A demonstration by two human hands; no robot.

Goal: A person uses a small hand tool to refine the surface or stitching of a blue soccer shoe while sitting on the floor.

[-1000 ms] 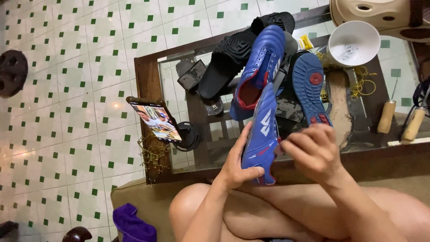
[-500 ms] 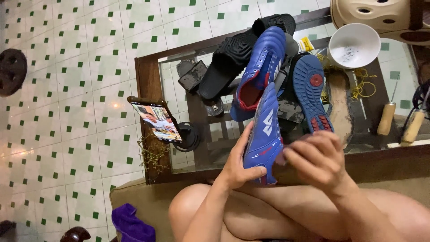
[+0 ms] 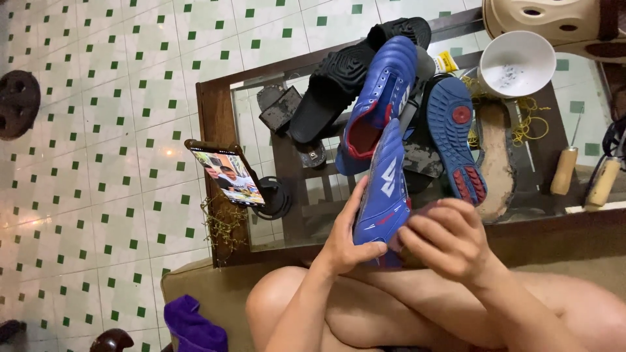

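Note:
A blue sports shoe [image 3: 386, 186] with a white logo stands upright in front of me, above my knees. My left hand [image 3: 344, 236] grips its lower left side, thumb across the heel area. My right hand [image 3: 447, 238] covers the lower right side with curled fingers. A second blue shoe [image 3: 378, 101] with a red lining lies on the glass table [image 3: 257, 124] just behind, and a blue sole with red studs [image 3: 451, 133] lies to its right.
On the table lie a black sandal [image 3: 339, 78], a white bowl [image 3: 516, 63], yellow cord [image 3: 528, 127], a worn brown insole [image 3: 497, 163] and wooden-handled tools [image 3: 564, 169]. A phone [image 3: 225, 173] stands propped at the table's left. A purple cloth [image 3: 192, 326] lies at the bottom left.
The held shoe has turned slightly and my right hand has slid lower and further round its right side. My left hand has kept its grip.

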